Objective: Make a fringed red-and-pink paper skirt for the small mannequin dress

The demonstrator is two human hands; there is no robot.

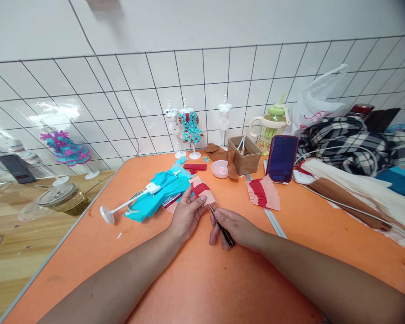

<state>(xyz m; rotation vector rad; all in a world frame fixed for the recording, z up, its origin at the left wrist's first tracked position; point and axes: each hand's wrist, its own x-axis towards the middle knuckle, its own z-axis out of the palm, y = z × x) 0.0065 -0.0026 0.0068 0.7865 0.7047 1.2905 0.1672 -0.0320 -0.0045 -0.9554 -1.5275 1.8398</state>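
Observation:
Pinched in my left hand [188, 213] is a small pleated crepe paper piece [199, 187], pink with a red band across it. My right hand [236, 227] grips a slim black tool with a pointed tip [224, 229], which looks like thread snips. Its tip is at the lower corner of the pink paper; I cannot tell whether they touch. A larger pleated pink and red piece [263, 193] lies on the orange table [175, 288] to the right. Left of my hands, a white mannequin stand [134, 202] lies on turquoise crepe paper [138, 214].
Small mannequins stand by the wall, one in a turquoise ruffled dress [191, 128]. Behind my hands are a pink bowl [219, 169], a cardboard box [248, 159], folded red paper [195, 167] and a propped phone [282, 159]. A metal ruler [275, 223] lies to the right.

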